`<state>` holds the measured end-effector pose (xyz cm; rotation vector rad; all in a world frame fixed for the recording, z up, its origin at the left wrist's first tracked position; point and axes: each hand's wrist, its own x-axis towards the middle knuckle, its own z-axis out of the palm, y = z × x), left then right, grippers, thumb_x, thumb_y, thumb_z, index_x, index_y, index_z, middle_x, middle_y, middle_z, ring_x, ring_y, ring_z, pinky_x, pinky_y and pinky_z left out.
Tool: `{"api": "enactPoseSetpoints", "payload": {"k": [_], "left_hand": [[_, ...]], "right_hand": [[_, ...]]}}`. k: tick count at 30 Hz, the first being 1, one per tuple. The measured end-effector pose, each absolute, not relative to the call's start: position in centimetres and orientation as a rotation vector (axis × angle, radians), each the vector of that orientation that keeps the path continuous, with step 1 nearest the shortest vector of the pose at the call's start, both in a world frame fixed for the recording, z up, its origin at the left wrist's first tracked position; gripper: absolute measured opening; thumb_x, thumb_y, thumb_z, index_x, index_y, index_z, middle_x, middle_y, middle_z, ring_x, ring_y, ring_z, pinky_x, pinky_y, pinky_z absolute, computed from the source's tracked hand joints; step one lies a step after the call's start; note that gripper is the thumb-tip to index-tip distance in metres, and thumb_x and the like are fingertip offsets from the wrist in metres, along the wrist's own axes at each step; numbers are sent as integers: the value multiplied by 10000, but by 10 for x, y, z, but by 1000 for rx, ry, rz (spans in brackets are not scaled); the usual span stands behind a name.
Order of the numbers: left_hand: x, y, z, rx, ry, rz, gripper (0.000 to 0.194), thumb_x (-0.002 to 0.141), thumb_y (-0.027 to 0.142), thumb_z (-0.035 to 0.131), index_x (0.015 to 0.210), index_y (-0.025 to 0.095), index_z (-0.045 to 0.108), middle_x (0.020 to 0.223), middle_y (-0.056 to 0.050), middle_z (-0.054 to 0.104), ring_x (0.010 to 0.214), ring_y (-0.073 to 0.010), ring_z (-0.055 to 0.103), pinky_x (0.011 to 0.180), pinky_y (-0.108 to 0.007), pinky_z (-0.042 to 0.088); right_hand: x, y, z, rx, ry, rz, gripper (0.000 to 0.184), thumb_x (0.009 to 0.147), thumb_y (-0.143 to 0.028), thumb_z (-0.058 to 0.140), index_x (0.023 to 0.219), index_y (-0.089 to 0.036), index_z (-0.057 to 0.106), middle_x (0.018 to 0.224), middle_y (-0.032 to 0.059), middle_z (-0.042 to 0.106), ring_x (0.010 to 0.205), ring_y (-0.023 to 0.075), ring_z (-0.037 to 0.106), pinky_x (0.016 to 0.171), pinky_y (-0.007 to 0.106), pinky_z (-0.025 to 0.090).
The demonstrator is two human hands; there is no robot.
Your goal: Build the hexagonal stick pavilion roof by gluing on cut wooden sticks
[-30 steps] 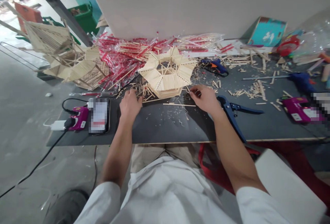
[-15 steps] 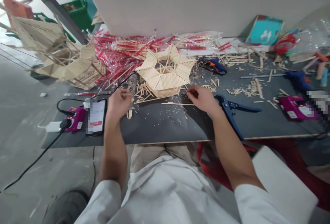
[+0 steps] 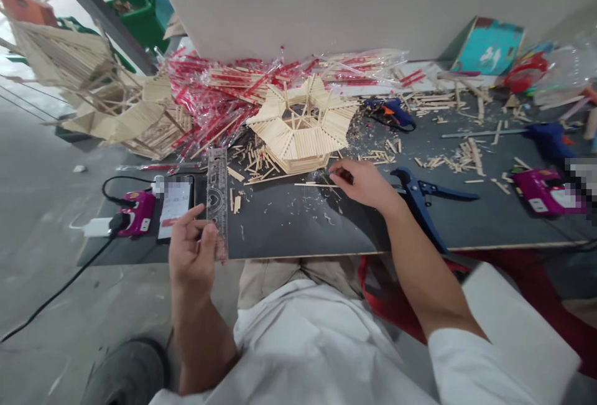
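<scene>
A clear plastic stencil ruler (image 3: 217, 184) lies lengthwise away from me, its near end between the thumb and fingers of my left hand (image 3: 192, 249). My right hand (image 3: 359, 182) is closed, fingertips curled together low over the table; whatever it may pinch is hidden. Just left of those fingertips lies a thin wooden stick (image 3: 313, 185), its right end passing behind them. Beyond both hands stands a six-sided model of wooden sticks (image 3: 305, 140) with a flared, slatted roof and an open middle. Short stick offcuts (image 3: 259, 162) are scattered at its left foot.
Left of the ruler are a phone (image 3: 175, 200) and a purple power adapter (image 3: 137, 209). Blue cutters (image 3: 420, 203) lie by my right forearm. Glue guns (image 3: 394, 112) and red-marked plastic wrappers (image 3: 205, 94) lie farther back. A larger stick model (image 3: 125, 119) stands at left.
My left hand has come back toward me and left; the ruler now lies flat at the left, held by its near end. My right hand has shifted slightly left.
</scene>
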<state>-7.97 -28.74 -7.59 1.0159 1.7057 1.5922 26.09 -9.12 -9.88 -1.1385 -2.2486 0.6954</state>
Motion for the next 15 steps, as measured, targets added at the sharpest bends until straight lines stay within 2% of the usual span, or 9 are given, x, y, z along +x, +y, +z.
{"api": "enactPoseSetpoints", "payload": {"k": [2,3,6,8,11,15], "left_hand": [[-59,-289,-76,981,1700,1696,470,951,410,814,1363,257,648,886,21,653,594,-117,671,472,-225,569],[-47,-289,-75,975,1683,1730,439,968,402,800,1351,248,654,878,13,673,617,-133,703,474,-225,564],[-11,-287,-74,1022,1537,1766,293,1007,390,762,1247,251,668,912,-25,767,741,-162,763,594,-243,610],[10,-283,-77,1010,1478,1671,231,1029,383,737,1216,269,665,909,-29,796,739,-158,768,643,-258,630],[34,-275,-90,1023,1433,1564,221,1028,419,729,1177,277,649,869,-27,788,679,-162,762,623,-280,645],[52,-262,-114,1086,1418,1484,258,1041,452,696,1208,270,620,835,-14,736,627,-146,730,545,-253,602]], "right_hand": [[254,-99,-95,-1054,-2254,824,142,1004,-338,668,1057,-227,739,876,39,771,754,195,702,707,330,520],[249,-104,-93,-994,-2257,922,154,1003,-356,683,1061,-226,744,872,33,770,745,182,695,691,312,515],[232,-120,-90,-742,-2238,1255,236,996,-407,725,1134,-216,739,862,19,758,719,149,668,642,262,496],[221,-129,-92,-559,-2153,1412,319,985,-434,749,1203,-204,714,878,19,747,710,132,649,623,240,491],[209,-137,-98,-442,-1930,1490,432,954,-508,779,1242,-196,695,917,29,731,704,122,630,619,234,499],[204,-140,-102,-593,-1787,1488,325,1005,-521,707,1074,-204,730,897,34,712,704,129,625,608,241,501]]}}
